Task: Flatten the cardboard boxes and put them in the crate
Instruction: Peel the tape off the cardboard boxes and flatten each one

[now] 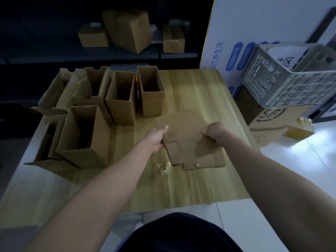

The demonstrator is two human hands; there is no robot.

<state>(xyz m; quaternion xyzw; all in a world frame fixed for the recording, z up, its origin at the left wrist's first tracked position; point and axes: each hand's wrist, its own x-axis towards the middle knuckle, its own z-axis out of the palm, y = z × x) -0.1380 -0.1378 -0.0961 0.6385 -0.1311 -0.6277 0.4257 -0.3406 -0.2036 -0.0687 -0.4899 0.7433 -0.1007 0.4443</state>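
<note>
A flattened cardboard box [187, 137] is held just above the wooden table [190, 184], its end flaps spread toward me. My left hand [157, 138] pinches its left edge, thumb on top. My right hand [216, 132] grips its right edge with curled fingers. Several upright open boxes [120, 99] stand on the table's left half, the nearest one [85, 137] close to my left forearm. The grey perforated crate [291, 75] sits to the right, off the table, on top of a large printed carton.
A clump of clear tape [162, 168] lies on the table near the flat box. The large brown printed carton [278, 124] stands on the white floor at right. Closed boxes [127, 30] sit on dark shelving behind the table. A white panel stands behind the crate.
</note>
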